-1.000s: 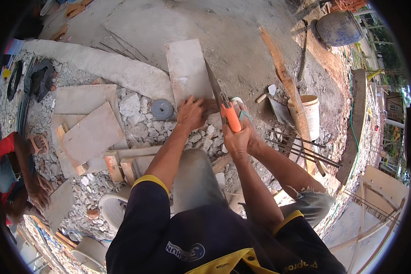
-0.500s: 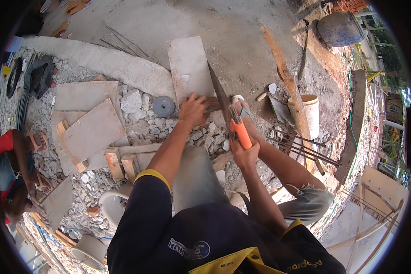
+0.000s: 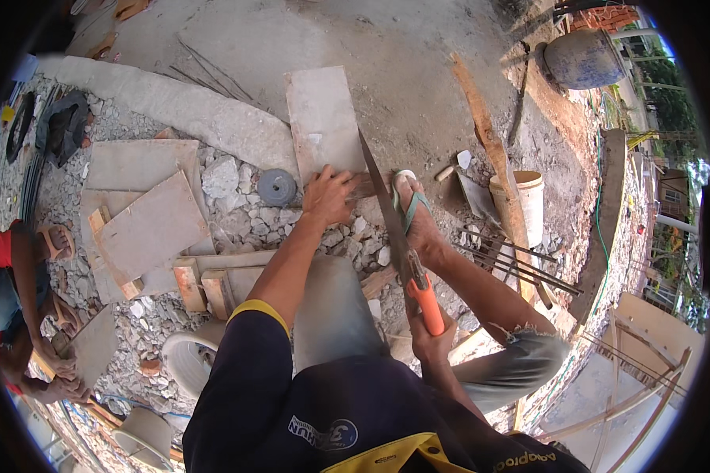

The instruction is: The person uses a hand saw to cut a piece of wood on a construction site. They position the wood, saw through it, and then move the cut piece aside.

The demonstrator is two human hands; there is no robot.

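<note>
Head view, and the right hand is clenched round the orange grip of a long steel handsaw, drawn well back toward the body since a second ago, so this looks like the pull of a stroke. Its blade lies across the near end of a pale flat wooden board, which rests on rubble and concrete ground. Left hand is spread flat, pressing that board down, same as before. A sandalled foot braces beside the blade. Further right, a cream plastic bucket stands upright; I cannot tell its contents.
</note>
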